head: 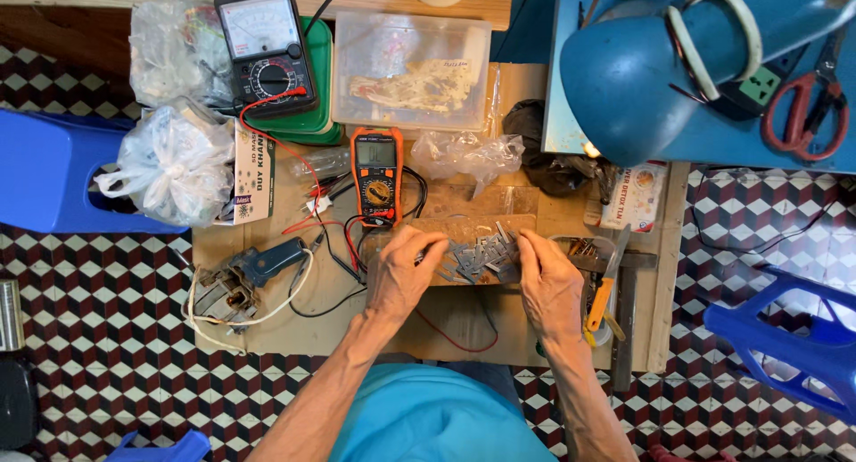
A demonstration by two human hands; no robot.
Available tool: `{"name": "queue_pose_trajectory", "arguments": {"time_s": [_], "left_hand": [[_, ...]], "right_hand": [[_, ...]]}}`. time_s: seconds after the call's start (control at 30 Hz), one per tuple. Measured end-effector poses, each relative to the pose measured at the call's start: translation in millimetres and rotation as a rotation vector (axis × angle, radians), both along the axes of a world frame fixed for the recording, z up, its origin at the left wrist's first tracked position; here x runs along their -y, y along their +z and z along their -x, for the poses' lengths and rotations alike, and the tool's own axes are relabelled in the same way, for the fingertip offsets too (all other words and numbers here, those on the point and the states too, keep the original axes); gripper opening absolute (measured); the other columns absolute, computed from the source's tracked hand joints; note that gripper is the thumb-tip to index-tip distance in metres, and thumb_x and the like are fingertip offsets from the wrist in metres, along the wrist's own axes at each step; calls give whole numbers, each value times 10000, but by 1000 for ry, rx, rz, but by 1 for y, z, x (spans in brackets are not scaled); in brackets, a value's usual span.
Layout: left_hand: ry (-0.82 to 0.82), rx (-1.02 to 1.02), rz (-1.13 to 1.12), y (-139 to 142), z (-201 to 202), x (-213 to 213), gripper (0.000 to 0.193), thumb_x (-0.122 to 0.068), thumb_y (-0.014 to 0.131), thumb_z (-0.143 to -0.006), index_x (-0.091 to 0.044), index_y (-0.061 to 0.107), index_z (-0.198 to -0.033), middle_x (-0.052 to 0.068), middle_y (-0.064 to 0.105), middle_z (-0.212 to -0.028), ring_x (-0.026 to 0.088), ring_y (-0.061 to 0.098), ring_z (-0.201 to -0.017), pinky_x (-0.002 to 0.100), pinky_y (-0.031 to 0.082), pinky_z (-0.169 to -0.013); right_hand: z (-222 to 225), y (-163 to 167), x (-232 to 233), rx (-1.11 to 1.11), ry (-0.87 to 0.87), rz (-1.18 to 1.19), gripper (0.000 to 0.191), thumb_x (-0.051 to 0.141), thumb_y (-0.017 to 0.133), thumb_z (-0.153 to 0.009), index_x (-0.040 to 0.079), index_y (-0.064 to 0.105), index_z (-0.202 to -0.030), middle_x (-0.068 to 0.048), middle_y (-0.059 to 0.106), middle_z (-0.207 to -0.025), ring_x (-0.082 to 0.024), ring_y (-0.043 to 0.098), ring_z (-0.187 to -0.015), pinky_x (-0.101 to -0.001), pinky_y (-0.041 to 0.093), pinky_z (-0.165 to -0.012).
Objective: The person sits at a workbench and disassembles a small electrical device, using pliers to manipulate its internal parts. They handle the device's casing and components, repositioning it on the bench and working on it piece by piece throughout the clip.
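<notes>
Head view, looking down on a low wooden desk (267, 328) over a chequered tile floor. The left hand (401, 279) and right hand (548, 284) rest on either side of a heap of small grey metal plates (477, 252) lying on a wooden block at the desk's centre; the fingers of both hands are curled onto plates at the heap's edges, though how firm either grip is cannot be told. Just behind the heap stands an orange digital meter (376, 177) with red and black leads. Further back: a black dial meter (266, 47), a clear lidded box (410, 70), and knotted clear plastic bags (174, 163). A white rectangular label (254, 172) lies beside the bags. A blue lamp shade (624, 74) overhangs the right side.
</notes>
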State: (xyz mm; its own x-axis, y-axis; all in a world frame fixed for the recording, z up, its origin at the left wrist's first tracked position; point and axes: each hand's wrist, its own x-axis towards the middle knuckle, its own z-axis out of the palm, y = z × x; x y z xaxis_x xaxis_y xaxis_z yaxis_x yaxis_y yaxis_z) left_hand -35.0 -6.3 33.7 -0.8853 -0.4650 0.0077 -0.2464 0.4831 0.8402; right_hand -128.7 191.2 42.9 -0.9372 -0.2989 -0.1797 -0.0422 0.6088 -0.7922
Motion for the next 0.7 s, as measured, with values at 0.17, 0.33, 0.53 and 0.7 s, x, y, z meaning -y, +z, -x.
{"name": "queue_pose_trajectory", "arguments": {"time_s": [0.17, 0.33, 0.53, 0.7], "left_hand": [[77, 134, -85, 17, -5, 14, 180, -181, 719, -915, -70, 740, -1055, 101, 721, -956, 255, 717, -786, 361, 557, -680], [73, 244, -73, 14, -16, 11, 294, -225, 746, -898, -59, 712, -1138, 135, 693, -944, 289, 697, -849, 389, 556, -736], [-120, 173, -4, -2, -26, 4, 462, -170, 746, -843, -76, 614, -1276, 154, 622, -1152, 384, 671, -964, 459, 559, -765], [-174, 95, 24, -7, -21, -7, 462, -112, 724, -855, -68, 599, -1297, 151, 607, -1140, 389, 666, -985, 468, 560, -806]], "right_hand": [[-36, 11, -1, -331, 53, -164, 468, 234, 709, -953, 28, 587, -1354, -195, 601, -1287, -341, 600, -1192, -423, 501, -1014], [-57, -14, 43, -563, 152, -244, 906, 413, 853, -727, 1, 477, -1441, -292, 401, -1498, -494, 381, -1382, -582, 331, -1121], [-48, -37, 42, -577, 184, -213, 668, 271, 791, -885, 29, 520, -1445, -237, 437, -1529, -457, 398, -1445, -537, 353, -1184], [-38, -30, 30, -576, 189, -164, 513, 156, 731, -936, 19, 562, -1401, -207, 510, -1498, -412, 454, -1429, -466, 410, -1155]]}}
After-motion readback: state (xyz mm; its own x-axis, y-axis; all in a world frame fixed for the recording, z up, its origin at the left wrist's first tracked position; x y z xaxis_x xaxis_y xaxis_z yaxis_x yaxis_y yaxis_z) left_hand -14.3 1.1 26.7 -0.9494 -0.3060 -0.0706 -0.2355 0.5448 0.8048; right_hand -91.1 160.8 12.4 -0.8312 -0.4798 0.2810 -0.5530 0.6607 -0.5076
